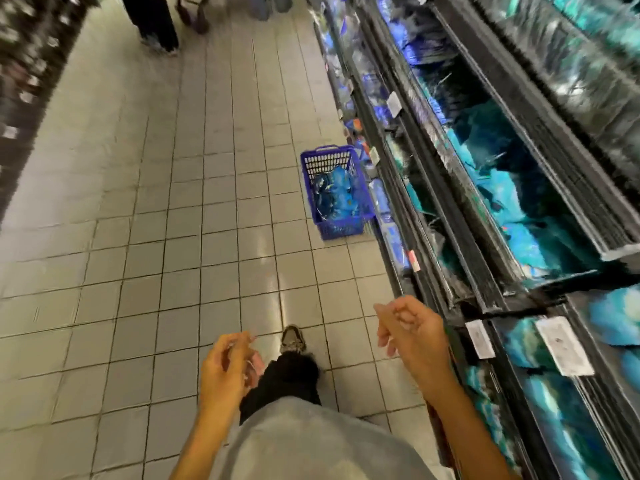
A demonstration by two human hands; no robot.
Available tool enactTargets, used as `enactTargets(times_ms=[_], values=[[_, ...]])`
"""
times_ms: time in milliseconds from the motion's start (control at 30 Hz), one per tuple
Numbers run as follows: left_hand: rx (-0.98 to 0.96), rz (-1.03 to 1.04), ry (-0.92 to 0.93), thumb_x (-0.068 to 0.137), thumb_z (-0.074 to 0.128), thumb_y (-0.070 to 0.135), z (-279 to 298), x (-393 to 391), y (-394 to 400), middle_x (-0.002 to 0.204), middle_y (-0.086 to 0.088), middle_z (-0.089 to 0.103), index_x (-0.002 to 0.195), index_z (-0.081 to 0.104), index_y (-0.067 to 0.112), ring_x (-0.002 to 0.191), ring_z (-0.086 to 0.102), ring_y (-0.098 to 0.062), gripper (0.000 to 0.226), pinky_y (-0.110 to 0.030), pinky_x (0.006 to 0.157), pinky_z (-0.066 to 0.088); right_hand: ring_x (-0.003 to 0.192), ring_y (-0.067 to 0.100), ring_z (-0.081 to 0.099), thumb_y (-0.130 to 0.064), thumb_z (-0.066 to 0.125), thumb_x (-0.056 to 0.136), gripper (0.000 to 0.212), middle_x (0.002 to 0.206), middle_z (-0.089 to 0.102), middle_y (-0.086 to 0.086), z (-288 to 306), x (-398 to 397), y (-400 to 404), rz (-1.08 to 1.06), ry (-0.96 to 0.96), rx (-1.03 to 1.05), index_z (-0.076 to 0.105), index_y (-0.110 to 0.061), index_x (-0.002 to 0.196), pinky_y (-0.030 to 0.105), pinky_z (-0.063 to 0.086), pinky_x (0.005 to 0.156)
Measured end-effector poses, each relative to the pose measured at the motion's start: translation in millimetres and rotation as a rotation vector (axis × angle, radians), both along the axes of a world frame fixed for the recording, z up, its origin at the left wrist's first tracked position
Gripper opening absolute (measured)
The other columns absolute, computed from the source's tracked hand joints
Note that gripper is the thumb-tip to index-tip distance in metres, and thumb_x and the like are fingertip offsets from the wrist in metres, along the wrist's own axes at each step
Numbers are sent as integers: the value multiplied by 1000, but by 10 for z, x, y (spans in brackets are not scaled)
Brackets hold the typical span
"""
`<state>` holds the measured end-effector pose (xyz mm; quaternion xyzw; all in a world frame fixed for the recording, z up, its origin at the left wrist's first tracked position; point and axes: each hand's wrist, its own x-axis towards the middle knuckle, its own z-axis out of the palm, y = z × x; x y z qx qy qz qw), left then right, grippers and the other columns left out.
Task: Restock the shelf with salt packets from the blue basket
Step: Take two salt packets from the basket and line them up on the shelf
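Frame is motion-blurred. Far left: dark shelving (24, 81) along the aisle edge, contents unreadable. Far end of the tiled floor (156, 202): another person's dark-trousered legs (152, 22). Near centre-left: left hand (228, 368), fingers (239, 341) loosely curled, holding nothing. Just right of it, own black trouser leg and a shoe (293, 339) on the tiles. Mid-aisle, right of centre: blue basket (334, 192) on the floor, touching or just beside the base of the shelf unit; blue salt packets (337, 190) inside it. Near right: right hand (412, 332), fingers loosely curled, holding nothing, just beside the shelf edge. Right: shelf (485, 209) tiers stocked with blue and teal packets, white price tags (562, 346) on the rails.
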<state>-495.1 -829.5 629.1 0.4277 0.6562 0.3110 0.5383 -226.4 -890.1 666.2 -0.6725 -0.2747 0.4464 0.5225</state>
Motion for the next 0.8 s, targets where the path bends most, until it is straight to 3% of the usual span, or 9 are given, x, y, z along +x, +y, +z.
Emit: enactTargets(times_ms=[100,267,433,633,800], values=[[-18,-13,11,106,49,17,-45,-69,429,60,-5,66,95,67,15,46,54,-10,21,-20,40,42,48,17,60,-40,75,84,25,58,65,8,-44,-18,562,11,-40,-25,63,-24,68,26,44,40],[-49,-111,9,106,50,19,-19,-18,1340,63,-4,67,96,68,14,47,54,-9,21,-16,42,41,47,17,59,-15,68,94,32,57,63,6,-149,-55,1286,-26,-57,-85,62,-25,65,23,42,40],[-43,-261,-8,106,46,11,59,219,2280,68,-6,68,99,67,11,51,57,-10,22,-18,43,41,47,21,55,-4,65,93,24,54,60,10,-154,37,1471,-159,-24,-116,61,-10,70,22,41,41],[-33,-339,-20,107,46,17,74,759,3324,70,-3,69,99,67,13,51,56,-12,23,-22,43,39,51,23,49,5,63,91,24,52,55,22,-301,341,1578,-298,4,-255,59,-5,70,22,36,44],[-31,-336,-10,107,44,16,50,1295,3922,70,-1,69,102,67,11,52,57,-12,24,-25,46,40,33,20,44,11,64,88,19,45,54,23,-493,828,2071,-375,34,-292,55,14,73,17,35,34]])
